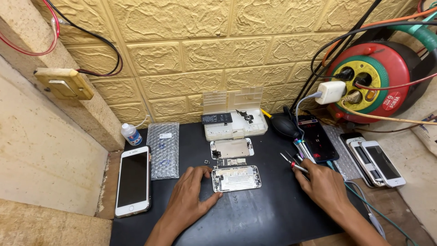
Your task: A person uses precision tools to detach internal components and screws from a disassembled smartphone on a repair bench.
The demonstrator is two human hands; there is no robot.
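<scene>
1. Phone (133, 181), white-framed with a dark screen, lies flat on the bench (255, 218), well left of the left hand (189, 197).
2. Bubble-wrap pouch (164, 149) lies just beside it, up and left of that hand; a small white bottle (131, 135) stands behind, by the wall.
3. Left hand rests palm down, its grip loose and spread; the fingertips and thumb touch the left edge of the opened phone shell (236, 178) without closing round it.
4. Behind the shell, away from the hand, lie a metal plate (231, 148) and small loose parts (230, 161).
5. Farther back an open clear plastic parts box (234, 123), lid raised, holds a black battery (216, 118) and a small dark component.
6. Right hand (321, 184) lies right of the shell, its grip curled round thin screwdrivers (293, 164) whose tips point toward the shell.
7. Beyond the right hand lies a dark phone (318, 139); to its right sit stacked white phones (375, 161).
</scene>
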